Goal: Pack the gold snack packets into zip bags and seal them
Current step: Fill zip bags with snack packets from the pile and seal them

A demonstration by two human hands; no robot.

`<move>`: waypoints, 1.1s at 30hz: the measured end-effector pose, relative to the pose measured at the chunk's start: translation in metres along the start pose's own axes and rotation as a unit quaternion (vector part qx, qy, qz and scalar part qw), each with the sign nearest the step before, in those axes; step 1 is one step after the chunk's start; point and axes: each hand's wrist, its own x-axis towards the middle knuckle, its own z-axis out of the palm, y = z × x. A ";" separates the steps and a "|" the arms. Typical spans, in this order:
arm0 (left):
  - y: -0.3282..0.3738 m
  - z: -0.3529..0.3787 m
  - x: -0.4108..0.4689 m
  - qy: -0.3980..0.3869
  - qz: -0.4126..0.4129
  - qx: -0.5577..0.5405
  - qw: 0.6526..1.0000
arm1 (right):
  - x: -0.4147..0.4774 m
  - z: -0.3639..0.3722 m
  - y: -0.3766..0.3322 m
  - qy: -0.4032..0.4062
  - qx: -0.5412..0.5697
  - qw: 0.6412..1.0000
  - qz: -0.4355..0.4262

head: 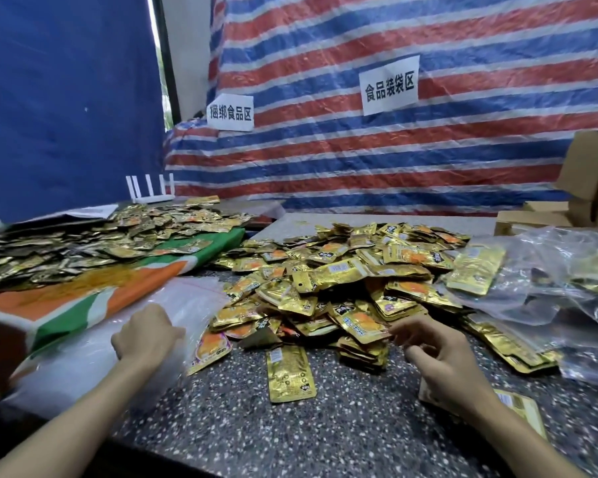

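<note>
**Head view of a packing station, task partly done.** A large pile of gold snack packets (342, 281) covers the middle of the speckled counter (325, 426), so by this view most of the packing is left to do. Along the counter's right edge lie filled bags (549, 281) of clear plastic with gold packets inside; whether their zips are sealed cannot be told.

At the left edge a stack of zip bags (194, 294), clear with a red zip line, rests partly on a green, orange and white cloth (83, 305). The cloth carries a second heap of packets (66, 243) toward the far left corner.

The left hand (149, 336) is curled round the plastic of the stack of zip bags, apparently taking 1 bag. 1 orange-faced packet (209, 350) lies just beside it at the plastic's edge; whether it is inside a bag cannot be told. The right hand (432, 346) hangs at the pile's near side, fingers loosely curled and apart, holding nothing visible. 1 loose packet (290, 372) lies alone toward the near edge. Cardboard boxes (591, 177) stand at the far right corner.
</note>
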 end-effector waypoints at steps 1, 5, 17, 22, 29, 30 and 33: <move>0.000 -0.003 0.001 -0.005 -0.016 -0.034 0.999 | 0.000 0.000 0.001 0.001 0.000 1.000 0.000; 0.003 -0.018 0.008 -0.011 0.000 -0.074 0.997 | 0.001 -0.001 0.002 0.002 -0.002 1.000 -0.007; 0.126 -0.026 -0.115 0.068 0.479 -0.352 0.801 | 0.006 -0.005 -0.014 -0.042 0.315 0.942 0.104; 0.160 0.034 -0.169 0.077 0.665 -0.291 0.684 | 0.009 -0.013 -0.011 -0.026 0.340 0.923 0.179; 0.157 0.067 -0.171 0.061 0.701 -0.251 0.665 | 0.007 -0.014 -0.011 -0.087 0.239 0.949 0.187; 0.157 0.066 -0.171 0.056 0.700 -0.251 0.666 | 0.006 -0.014 -0.012 -0.101 0.231 0.950 0.183; 0.153 0.068 -0.171 0.002 0.687 -0.241 0.686 | 0.004 -0.014 -0.017 -0.143 0.184 0.958 0.165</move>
